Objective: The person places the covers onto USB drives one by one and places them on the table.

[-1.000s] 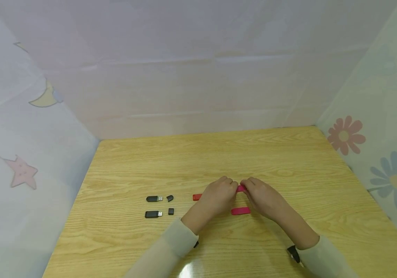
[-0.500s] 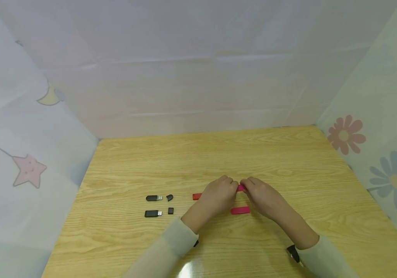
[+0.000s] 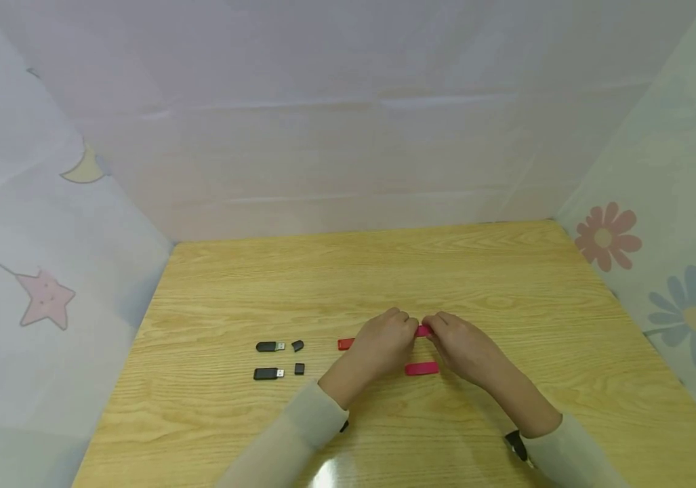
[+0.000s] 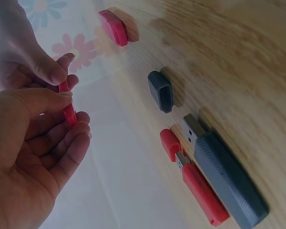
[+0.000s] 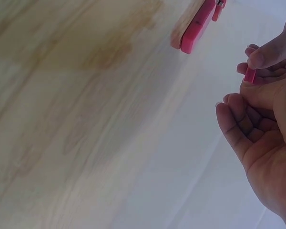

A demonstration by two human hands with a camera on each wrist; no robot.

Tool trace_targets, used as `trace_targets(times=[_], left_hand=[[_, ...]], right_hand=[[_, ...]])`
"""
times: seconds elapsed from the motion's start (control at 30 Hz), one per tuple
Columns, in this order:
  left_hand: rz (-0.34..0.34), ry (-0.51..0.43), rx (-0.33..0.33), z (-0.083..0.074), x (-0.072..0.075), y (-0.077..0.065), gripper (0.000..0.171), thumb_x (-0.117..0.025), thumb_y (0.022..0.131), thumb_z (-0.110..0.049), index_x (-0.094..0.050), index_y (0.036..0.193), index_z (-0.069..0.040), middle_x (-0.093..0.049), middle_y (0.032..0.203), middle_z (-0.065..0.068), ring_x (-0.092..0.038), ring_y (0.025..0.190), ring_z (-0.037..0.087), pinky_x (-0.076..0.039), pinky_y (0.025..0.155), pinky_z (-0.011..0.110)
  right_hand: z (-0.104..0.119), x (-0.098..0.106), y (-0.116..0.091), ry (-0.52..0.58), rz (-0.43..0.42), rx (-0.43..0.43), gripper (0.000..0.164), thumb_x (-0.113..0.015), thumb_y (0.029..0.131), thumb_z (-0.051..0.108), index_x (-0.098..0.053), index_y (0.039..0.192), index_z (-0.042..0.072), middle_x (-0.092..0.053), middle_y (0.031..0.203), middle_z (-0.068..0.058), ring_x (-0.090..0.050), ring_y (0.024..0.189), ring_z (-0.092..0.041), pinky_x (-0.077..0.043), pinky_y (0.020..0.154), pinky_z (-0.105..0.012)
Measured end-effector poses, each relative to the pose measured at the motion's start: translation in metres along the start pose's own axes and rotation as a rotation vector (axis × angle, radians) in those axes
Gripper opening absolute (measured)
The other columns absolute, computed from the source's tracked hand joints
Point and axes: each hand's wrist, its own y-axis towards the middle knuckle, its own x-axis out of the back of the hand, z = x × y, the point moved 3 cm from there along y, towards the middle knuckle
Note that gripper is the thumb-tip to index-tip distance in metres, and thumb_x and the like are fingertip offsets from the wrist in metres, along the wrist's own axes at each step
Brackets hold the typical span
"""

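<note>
In the head view both hands meet over the right of centre of the table. My left hand pinches one end of a small pink USB stick, and my right hand pinches the other end. Fingers cover most of it; thumbs press on it in the left wrist view, where a strip of the held stick shows. A second pink USB stick lies on the table just below the hands. Partly behind the left hand lies a red USB stick, whose bare plug faces its separate red cap in the left wrist view.
On the left lie two black USB sticks with plugs bare, each beside its loose cap. The wooden table is bounded by a pale cloth at the back and both sides.
</note>
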Motion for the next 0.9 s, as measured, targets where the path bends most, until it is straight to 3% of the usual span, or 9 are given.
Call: trace_targets(times=[0.27, 0.53, 0.9], left_hand=[[0.019, -0.018, 0.028, 0.000, -0.004, 0.001, 0.006, -0.067, 0.096, -0.018, -0.071, 0.094, -0.014, -0.067, 0.087, -0.004, -0.059, 0.081, 0.010, -0.051, 0.067, 0.018], [0.064, -0.025, 0.063, 0.000, -0.009, 0.002, 0.007, -0.067, 0.096, -0.019, -0.069, 0.092, -0.014, -0.065, 0.083, -0.004, -0.059, 0.077, 0.010, -0.050, 0.063, 0.019], [0.139, -0.040, 0.098, 0.002, -0.016, 0.004, 0.008, -0.064, 0.099, -0.021, -0.069, 0.099, -0.014, -0.067, 0.090, -0.004, -0.061, 0.086, 0.010, -0.053, 0.071, 0.021]], right_hand=[[-0.004, 0.001, -0.001, 0.036, 0.051, -0.068, 0.012, -0.073, 0.091, 0.004, -0.067, 0.102, 0.002, -0.067, 0.090, -0.004, -0.064, 0.076, -0.013, -0.055, 0.064, -0.028], [-0.007, -0.001, -0.002, 0.092, 0.153, -0.150, 0.013, -0.073, 0.092, 0.006, -0.067, 0.104, 0.006, -0.067, 0.092, -0.001, -0.061, 0.077, -0.009, -0.053, 0.065, -0.029], [-0.011, -0.010, 0.000, 0.103, 0.192, -0.181, 0.010, -0.072, 0.094, 0.010, -0.068, 0.102, 0.007, -0.062, 0.084, 0.005, -0.049, 0.069, -0.005, -0.046, 0.060, -0.025]])
